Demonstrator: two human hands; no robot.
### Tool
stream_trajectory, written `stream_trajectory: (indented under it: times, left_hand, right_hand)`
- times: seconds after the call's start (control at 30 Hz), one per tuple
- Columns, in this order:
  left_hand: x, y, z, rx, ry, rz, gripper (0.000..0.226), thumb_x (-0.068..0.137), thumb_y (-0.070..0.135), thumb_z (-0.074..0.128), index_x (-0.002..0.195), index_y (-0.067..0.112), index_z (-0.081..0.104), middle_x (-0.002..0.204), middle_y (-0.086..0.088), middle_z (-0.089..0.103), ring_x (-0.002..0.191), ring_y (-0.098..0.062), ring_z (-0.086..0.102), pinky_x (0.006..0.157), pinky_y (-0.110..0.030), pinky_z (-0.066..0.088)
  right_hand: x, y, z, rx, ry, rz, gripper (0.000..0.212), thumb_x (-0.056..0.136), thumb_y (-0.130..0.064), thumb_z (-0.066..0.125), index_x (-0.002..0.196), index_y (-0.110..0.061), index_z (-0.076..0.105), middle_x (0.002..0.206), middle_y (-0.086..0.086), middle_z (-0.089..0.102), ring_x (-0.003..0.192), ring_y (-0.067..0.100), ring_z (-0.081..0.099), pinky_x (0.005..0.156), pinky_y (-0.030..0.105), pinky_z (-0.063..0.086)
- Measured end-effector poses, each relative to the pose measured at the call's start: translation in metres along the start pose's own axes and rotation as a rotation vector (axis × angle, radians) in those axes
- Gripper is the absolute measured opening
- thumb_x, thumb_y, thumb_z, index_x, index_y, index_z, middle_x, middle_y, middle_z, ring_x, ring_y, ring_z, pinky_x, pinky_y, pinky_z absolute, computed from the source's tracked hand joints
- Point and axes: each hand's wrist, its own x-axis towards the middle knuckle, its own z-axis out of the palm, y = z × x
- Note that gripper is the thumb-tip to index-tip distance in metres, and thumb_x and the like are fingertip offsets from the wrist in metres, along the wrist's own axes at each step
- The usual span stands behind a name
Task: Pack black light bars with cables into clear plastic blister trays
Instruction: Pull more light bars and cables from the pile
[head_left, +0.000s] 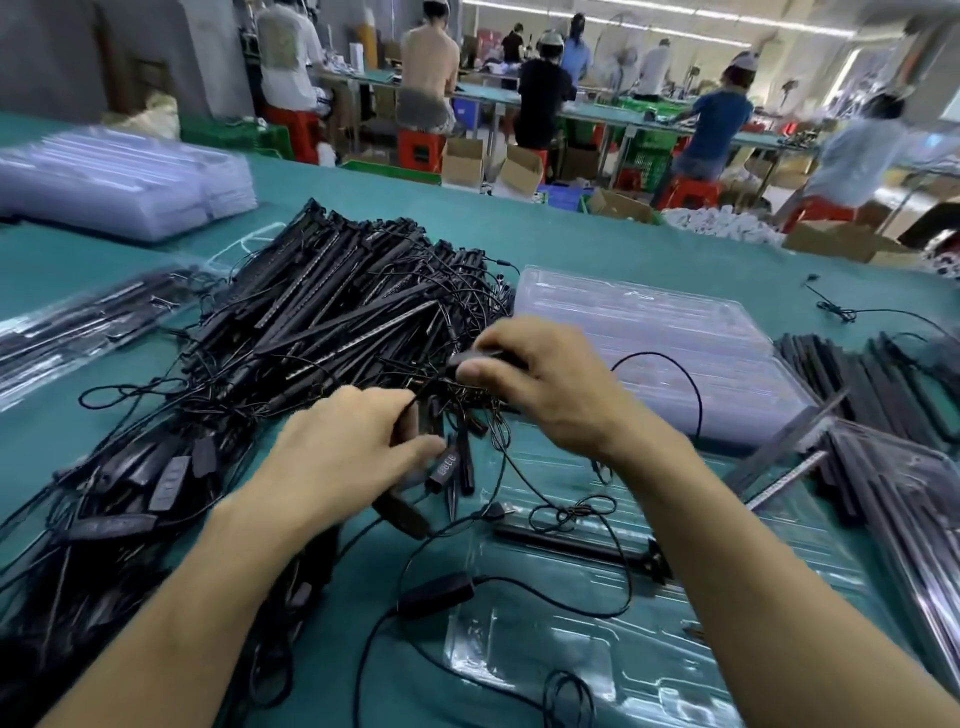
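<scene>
A big tangled pile of black light bars (332, 312) with cables covers the green table ahead and to the left. My left hand (343, 447) grips a thin cable and a black controller at the pile's near edge. My right hand (540, 384) pinches a small black part of a cable just above it. In front of me lies a clear blister tray (727, 613) with one light bar (571, 551) and its inline controller (436, 597) resting on it. A stack of empty clear trays (665, 338) sits behind my right hand.
Packed trays (78, 332) lie at the left, more clear trays (119, 176) at the far left. Loose black bars (872, 384) and a filled tray (904, 499) sit at the right. A stray cable (841, 312) lies far right. People work at benches beyond.
</scene>
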Motion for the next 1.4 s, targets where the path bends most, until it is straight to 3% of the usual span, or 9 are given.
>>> stream_trajectory:
  times: [0.27,0.5,0.6,0.77,0.87,1.03,1.13,1.23,1.4]
  left_hand:
    - [-0.011,-0.03,-0.017,0.121,-0.064,-0.053,0.031,0.073,0.064,0.07,0.067,0.037,0.056,0.064,0.016,0.058,0.062,0.001,0.053,0.057,-0.026,0.037]
    - [-0.003,-0.024,-0.006,0.162,-0.249,-0.066,0.039,0.066,0.078,0.062,0.08,0.044,0.05,0.076,0.011,0.06,0.078,-0.006,0.056,0.065,-0.032,0.04]
    - [0.0,-0.027,-0.001,0.303,-0.229,-0.139,0.054,0.065,0.089,0.051,0.09,0.042,0.042,0.077,0.013,0.05,0.072,-0.009,0.051,0.067,-0.033,0.037]
    - [0.001,-0.038,0.013,0.423,-0.324,-0.089,0.047,0.08,0.079,0.047,0.102,0.042,0.065,0.126,0.008,0.054,0.113,-0.016,0.051,0.086,-0.039,0.039]
    - [-0.001,-0.047,0.018,0.157,-0.258,-0.112,0.036,0.086,0.067,0.056,0.077,0.032,0.06,0.085,0.013,0.064,0.077,-0.005,0.057,0.071,-0.033,0.04]
    - [0.003,-0.052,0.015,-0.211,-0.106,-0.066,0.023,0.086,0.057,0.062,0.085,0.034,0.059,0.069,0.006,0.063,0.066,-0.016,0.06,0.066,-0.039,0.053]
    - [0.009,-0.047,0.014,-0.319,-0.01,-0.021,0.02,0.088,0.045,0.068,0.082,0.028,0.059,0.064,0.003,0.062,0.063,-0.021,0.063,0.065,-0.045,0.055]
    - [0.01,-0.043,0.017,-0.376,0.121,-0.045,0.023,0.087,0.04,0.069,0.076,0.024,0.056,0.061,-0.001,0.062,0.06,-0.022,0.061,0.063,-0.044,0.053]
    - [0.009,-0.037,0.018,-0.49,0.225,-0.111,0.031,0.084,0.041,0.072,0.068,0.023,0.053,0.063,-0.004,0.061,0.054,-0.017,0.061,0.048,-0.015,0.043]
  right_hand:
    - [0.018,0.049,-0.055,-0.294,0.538,0.195,0.036,0.093,-0.04,0.059,0.101,-0.006,0.065,0.094,0.009,0.054,0.087,0.021,0.044,0.071,0.027,0.029]
    - [0.024,0.092,-0.067,-0.419,0.639,0.36,0.041,0.096,-0.042,0.056,0.105,-0.002,0.063,0.103,0.02,0.057,0.098,0.034,0.049,0.079,0.034,0.033]
    - [0.024,0.1,-0.062,-0.442,0.56,0.448,0.043,0.096,-0.046,0.053,0.112,-0.007,0.063,0.106,0.02,0.057,0.101,0.037,0.049,0.083,0.041,0.04]
    - [0.007,0.104,-0.049,-0.565,0.281,0.588,0.041,0.095,-0.052,0.051,0.098,-0.013,0.065,0.099,0.015,0.064,0.093,0.037,0.056,0.075,0.041,0.046]
    - [0.001,0.087,-0.035,-0.76,0.057,0.633,0.035,0.093,-0.048,0.055,0.106,-0.017,0.065,0.112,0.011,0.064,0.106,0.034,0.056,0.086,0.042,0.043]
    - [0.004,0.027,0.017,-0.478,-0.233,0.048,0.061,0.089,-0.062,0.051,0.142,-0.031,0.046,0.153,-0.004,0.039,0.145,0.022,0.025,0.119,0.048,0.01]
    - [0.005,0.002,0.052,-0.28,-0.357,-0.094,0.041,0.096,-0.047,0.051,0.126,-0.021,0.062,0.127,0.002,0.063,0.123,0.02,0.05,0.112,0.041,0.027]
    - [0.0,0.001,0.061,-0.117,-0.379,-0.043,0.027,0.096,-0.036,0.058,0.099,-0.013,0.072,0.09,0.006,0.069,0.079,0.019,0.054,0.076,0.032,0.043]
    - [-0.006,0.007,0.05,-0.052,-0.123,-0.094,0.023,0.095,-0.029,0.061,0.095,-0.012,0.076,0.078,0.0,0.049,0.079,0.018,0.048,0.072,0.031,0.035]
